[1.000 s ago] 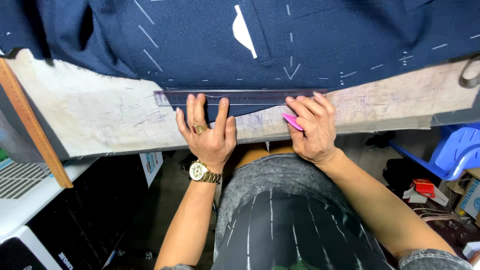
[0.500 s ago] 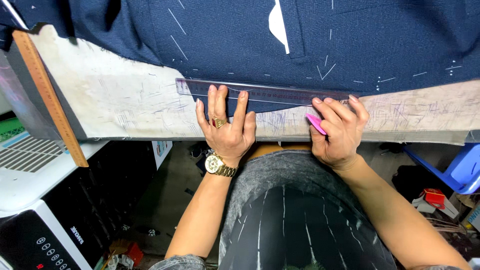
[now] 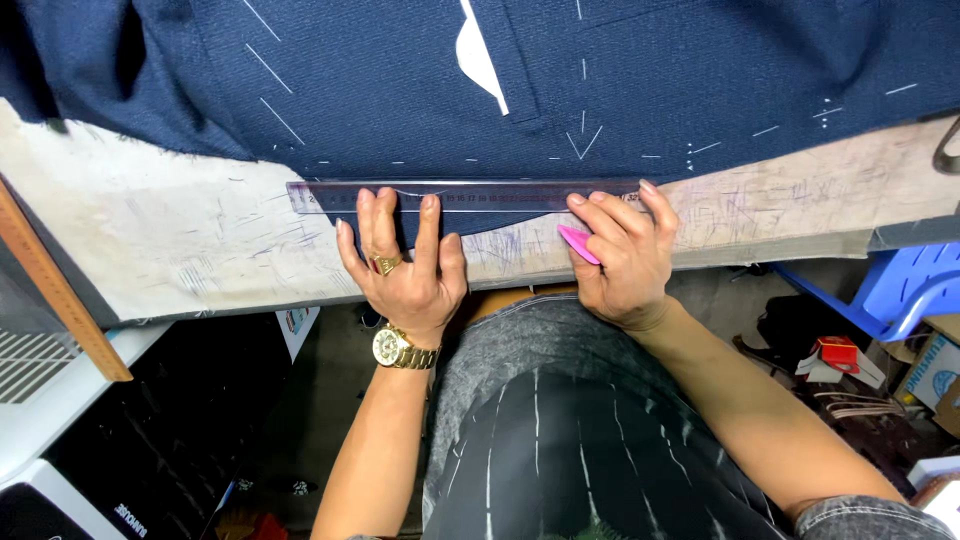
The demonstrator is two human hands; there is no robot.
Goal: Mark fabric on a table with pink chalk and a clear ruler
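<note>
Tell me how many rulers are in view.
2: a clear ruler lies across the navy fabric under both hands; a wooden one leans at the table's left edge. Others may be hidden.

Worn, ink-marked worktable (image 3: 150, 250) spans the frame. Below its right end: blue plastic stool (image 3: 900, 290), cardboard boxes (image 3: 935, 375). Below its left end: white shelf (image 3: 50, 410), dark floor (image 3: 330, 400).

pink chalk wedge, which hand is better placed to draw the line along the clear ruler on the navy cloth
Right, likely. The right hand already pinches the pink tailor's chalk wedge beside the clear plastic ruler, while the left hand is spread flat, fingers pressing that ruler onto the navy blue cloth.
</note>
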